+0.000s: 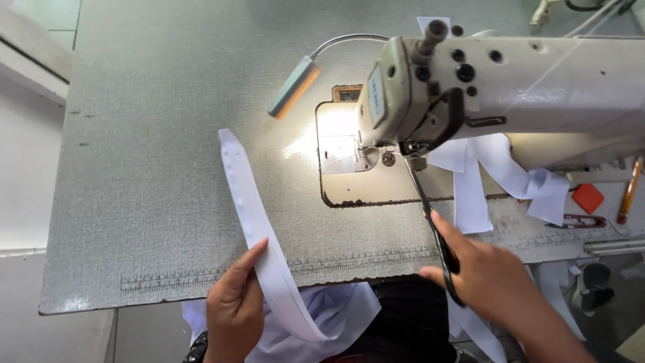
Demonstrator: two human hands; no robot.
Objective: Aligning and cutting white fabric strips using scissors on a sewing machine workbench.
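My left hand (pixel 235 306) pinches a long white fabric strip (pixel 252 208) that runs from the table's front edge up and to the left across the grey table (pixel 148 134). My right hand (pixel 484 275) grips black scissors (pixel 430 215), their blades pointing up toward the needle area of the cream sewing machine (pixel 484 87). More white fabric (pixel 336 316) lies bunched in my lap below the strip.
A small lamp (pixel 293 87) on a bent arm lights the needle plate (pixel 342 151). White fabric pieces (pixel 510 178) hang under the machine arm. A red thread snip (pixel 583 220), an orange piece (pixel 588 197) and a pencil (pixel 629 191) lie at the right.
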